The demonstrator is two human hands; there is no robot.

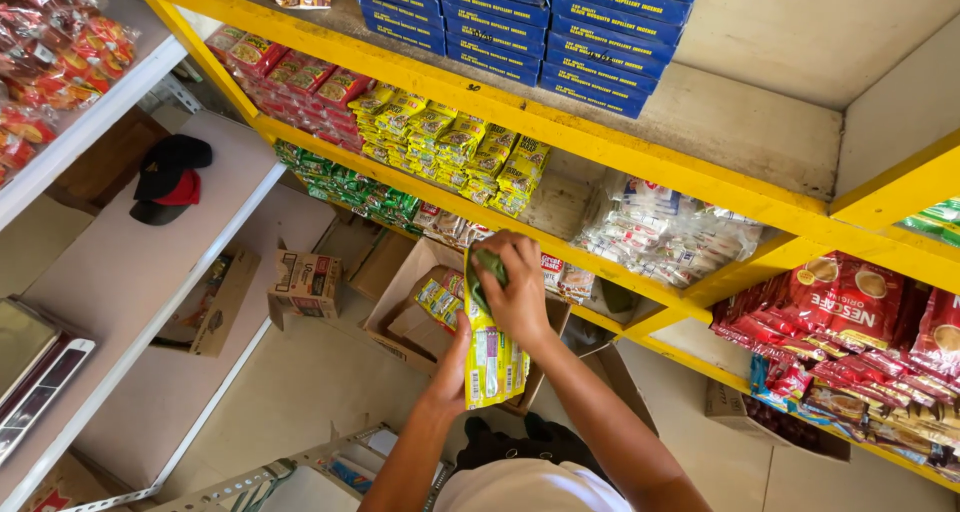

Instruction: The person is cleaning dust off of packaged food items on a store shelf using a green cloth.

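Restocking partway: both hands hold a yellow sachet strip (492, 357) above the open carton (400, 317), left hand (452, 370) gripping its lower edge, right hand (517, 290) closed on top; middle yellow shelf (560, 237) part-filled, right end bare.

Two hands are in view: the left hand (452, 372) and the right hand (518, 290), both on one stack of yellow packets (490, 357). Below the hands lie three open cartons: the main carton (400, 312) directly beneath, a small carton (305, 284) to their left, and a flat carton (215, 307) further left. One cap (170, 177) sits far left. Packets on the shelves (600, 142) above are too many to count.
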